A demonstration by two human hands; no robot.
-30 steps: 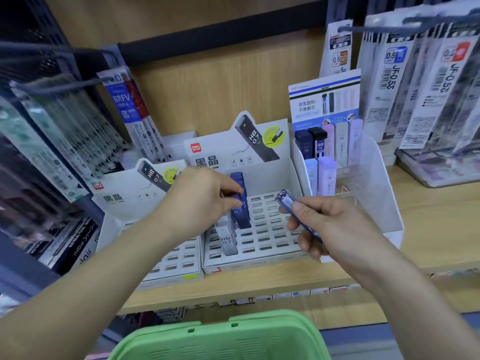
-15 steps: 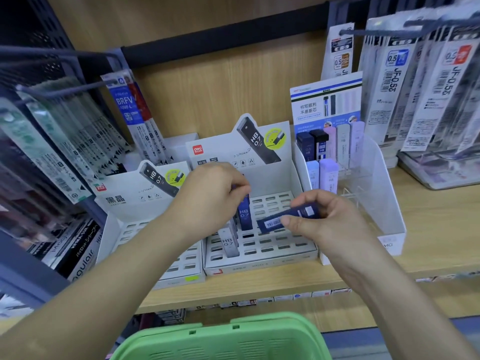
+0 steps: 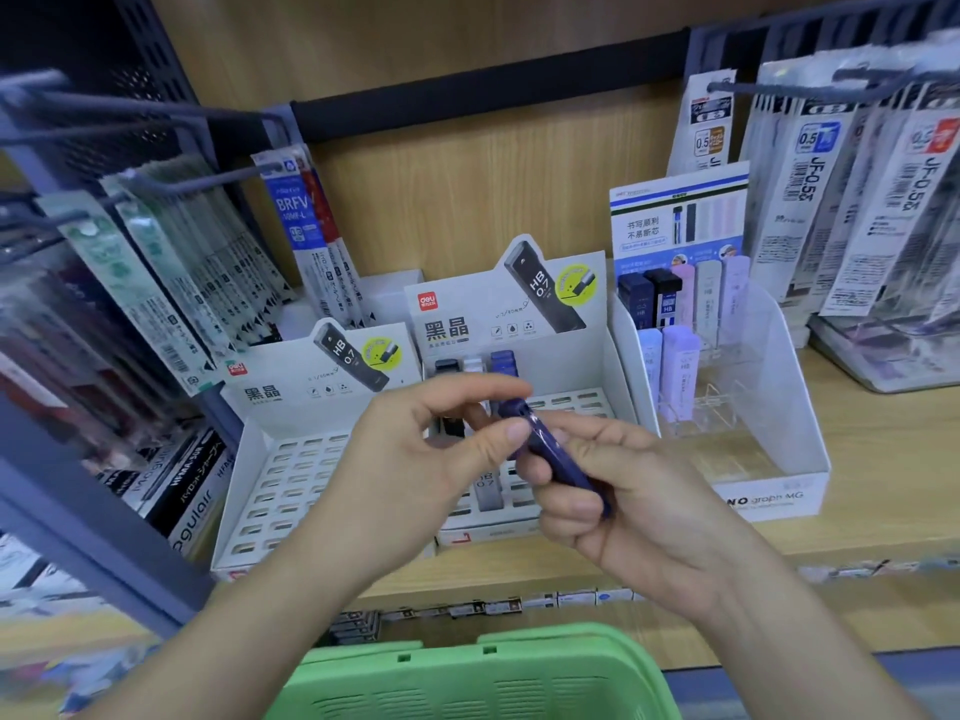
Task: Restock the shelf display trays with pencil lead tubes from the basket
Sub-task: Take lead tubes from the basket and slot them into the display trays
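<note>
Since 0.5 s ago: the left hand (image 3: 415,459) has come off the tubes standing in the middle tray (image 3: 571,401) and joined the right hand in front of it. The dark blue lead tube (image 3: 553,457), then lying roughly level over the tray's grid, is now tilted, its upper end toward the tray's back.

Hands: the right hand (image 3: 639,501) has its fingers curled round the lower part of the tube. The left thumb and forefinger pinch the tube's upper end. Both hands are on one tube, held above the tray's front rows and not touching the grid.

Tray: a few tubes (image 3: 503,358) stand in its back-left slots and a grey one (image 3: 488,491) stands nearer the front. Most slots to the right show bare. The second slotted tray (image 3: 291,480) to the left shows no tubes. The green basket (image 3: 457,654) sits below the tray, at the lower edge of the view.

Step, as judged: handing over or re-orienting the tube before it is slotted in; placement not yet done.

Next move calls for: bringing the tube upright, lining its lower end over a free slot next to the standing ones, then pressing straight down. The slots are narrow, so a skewed entry may jam or knock a neighbour.
</note>
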